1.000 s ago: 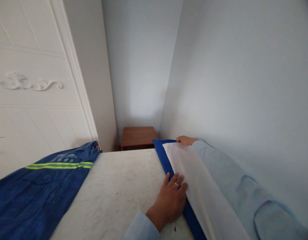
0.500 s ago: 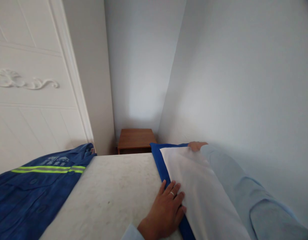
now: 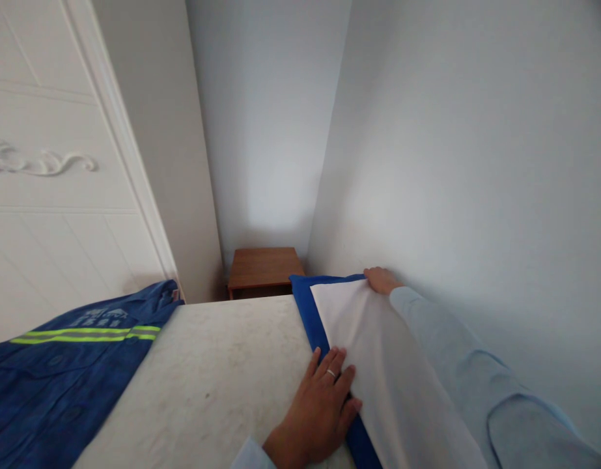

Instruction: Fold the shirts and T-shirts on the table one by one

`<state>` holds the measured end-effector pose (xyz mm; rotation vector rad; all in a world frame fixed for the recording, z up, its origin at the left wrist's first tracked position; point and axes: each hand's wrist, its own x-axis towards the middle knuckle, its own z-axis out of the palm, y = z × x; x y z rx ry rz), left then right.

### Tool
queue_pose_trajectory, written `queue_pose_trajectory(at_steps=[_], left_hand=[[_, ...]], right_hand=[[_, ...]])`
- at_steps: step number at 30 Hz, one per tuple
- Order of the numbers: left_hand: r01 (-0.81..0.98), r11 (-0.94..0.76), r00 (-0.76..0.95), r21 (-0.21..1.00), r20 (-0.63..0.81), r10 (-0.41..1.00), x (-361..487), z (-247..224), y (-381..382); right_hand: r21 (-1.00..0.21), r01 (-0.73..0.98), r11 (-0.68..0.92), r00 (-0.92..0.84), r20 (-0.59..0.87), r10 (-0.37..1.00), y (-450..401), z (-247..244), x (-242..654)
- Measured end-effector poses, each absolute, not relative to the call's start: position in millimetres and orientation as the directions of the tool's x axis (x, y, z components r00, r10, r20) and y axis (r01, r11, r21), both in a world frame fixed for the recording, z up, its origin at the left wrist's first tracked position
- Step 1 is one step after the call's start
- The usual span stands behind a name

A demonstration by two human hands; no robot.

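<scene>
A white fabric piece with a blue border lies along the right side of a pale, mottled tabletop-like surface. My left hand, a ring on one finger, rests flat with fingers spread across its near-left blue edge. At the far edge, near the wall, my right hand pinches the fabric; its fingertips are partly hidden. Creases run through the white part below that grip. To the left, apart from both hands, lies a dark blue work jacket with a yellow-green reflective stripe.
A low brown wooden table stands beyond the far edge. The right wall rises close beside my right arm. On the left is a white panel with scrollwork ornament.
My right hand now shows farther out over the fabric's far edge, and the white part has sharper creases. My left hand stays flat on the edge. The view has shifted slightly.
</scene>
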<state>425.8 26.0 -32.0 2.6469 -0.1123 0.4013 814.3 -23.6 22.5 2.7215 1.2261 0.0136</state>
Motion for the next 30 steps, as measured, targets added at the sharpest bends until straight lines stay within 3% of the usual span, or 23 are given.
queue_pose_trajectory(at_steps=[6, 12, 21, 30], left_hand=[[-0.125, -0.887, 0.956, 0.444, 0.292, 0.011, 426.2, -30.7, 25.5], [-0.106, -0.88, 0.968, 0.462, 0.252, 0.016, 426.5, -25.5, 24.4], [-0.106, -0.887, 0.968, 0.449, 0.252, 0.012, 427.7, -27.9, 24.8], [-0.136, -0.912, 0.942, 0.386, 0.335, 0.001, 431.2, -35.9, 25.2]], right_hand=[[0.057, 0.789, -0.611, 0.607, 0.08, 0.791, -4.7, 26.1, 787.6], [-0.039, 0.905, -0.424, 0.425, 0.051, 0.904, 10.5, -10.6, 741.4], [-0.024, 0.858, -0.512, 0.51, 0.148, 0.847, -1.0, -6.4, 744.5], [0.008, 0.837, -0.547, 0.546, 0.032, 0.837, -68.7, -13.3, 754.3]])
